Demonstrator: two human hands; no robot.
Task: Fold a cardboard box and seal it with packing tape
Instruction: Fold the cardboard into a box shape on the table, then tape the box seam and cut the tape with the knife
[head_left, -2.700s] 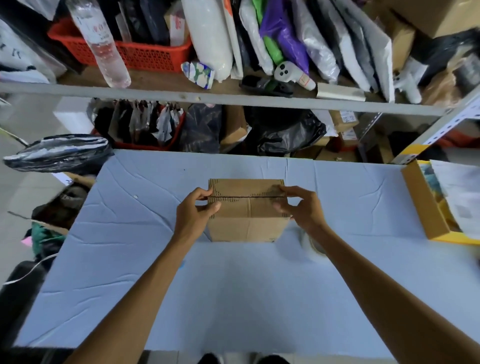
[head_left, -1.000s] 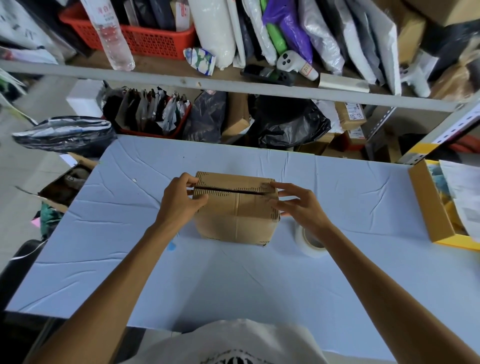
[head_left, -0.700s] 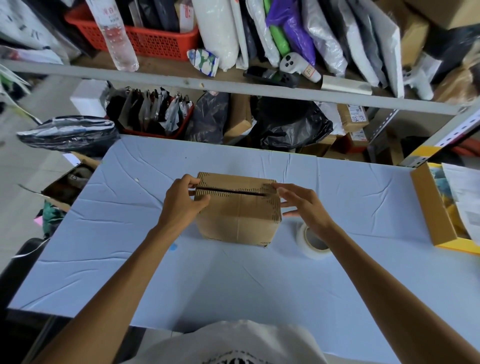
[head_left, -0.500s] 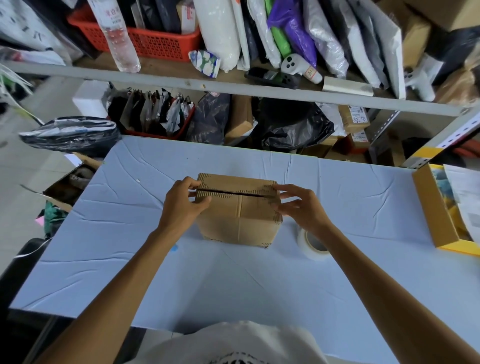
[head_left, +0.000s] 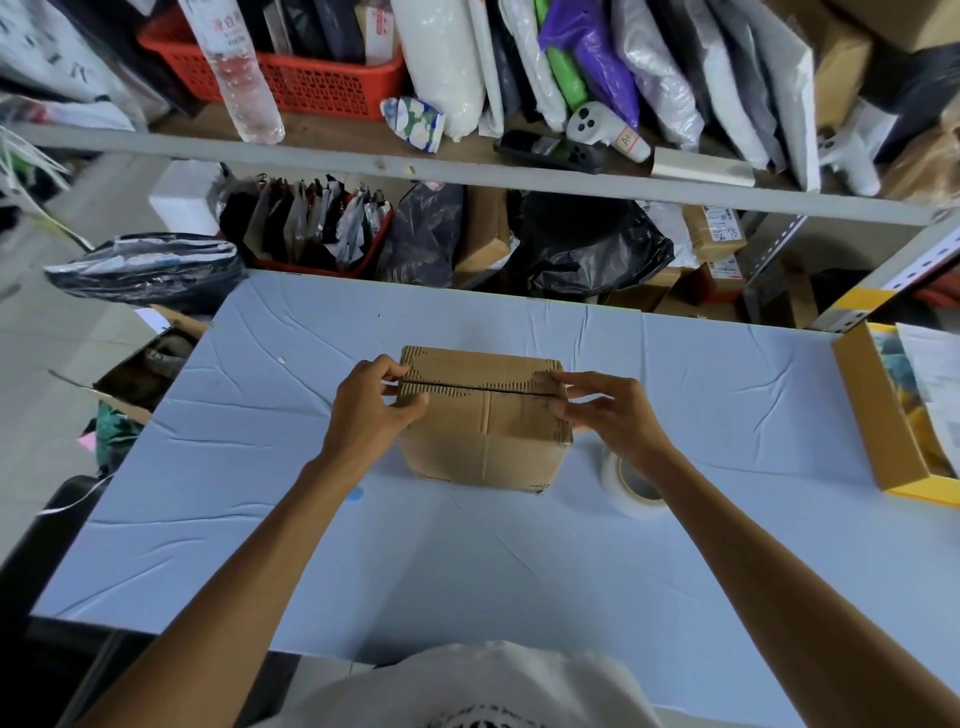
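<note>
The cardboard box (head_left: 488, 447) sits in the middle of the table (head_left: 467, 571). Its top flaps are folded shut, with a dark seam (head_left: 478, 387) between them and no tape that I can see. The left hand (head_left: 369, 410) keeps a narrow grip, pinching the seam's left end. The right hand (head_left: 618, 415) presses the right end with near-straight fingers, holding nothing. The packing tape roll (head_left: 631, 488) lies just beside the box, partly behind the right wrist. Reaching for the roll would free one end of the seam. The springy flaps could then lift and widen the gap, so the tape lands crooked. The light box might also slide.
</note>
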